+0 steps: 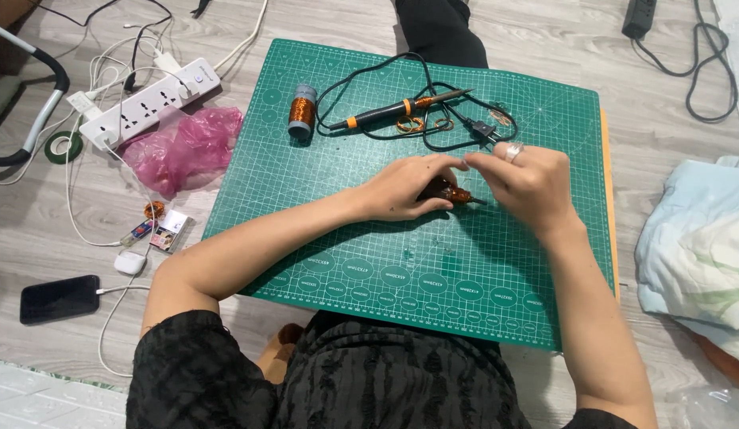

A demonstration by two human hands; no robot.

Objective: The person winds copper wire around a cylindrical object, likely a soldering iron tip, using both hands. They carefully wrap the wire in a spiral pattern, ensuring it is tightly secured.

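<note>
Both your hands, left hand (401, 191) and right hand (522, 181), pinch a small copper-wound brown coil (449, 191) mid green cutting mat (401, 262); orange-black soldering iron (397, 108) at 12 o'clock.

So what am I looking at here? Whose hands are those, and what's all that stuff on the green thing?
The camera sits on a person's head, looking down at their own hands. They sit on the floor at a green cutting mat. The left hand holds a small dark piece wound with copper wire on the mat, and the right hand touches its tip with its fingers. Further back lie a soldering iron and a spool of copper wire. Beside the mat are a pink bag and a power strip.
</note>
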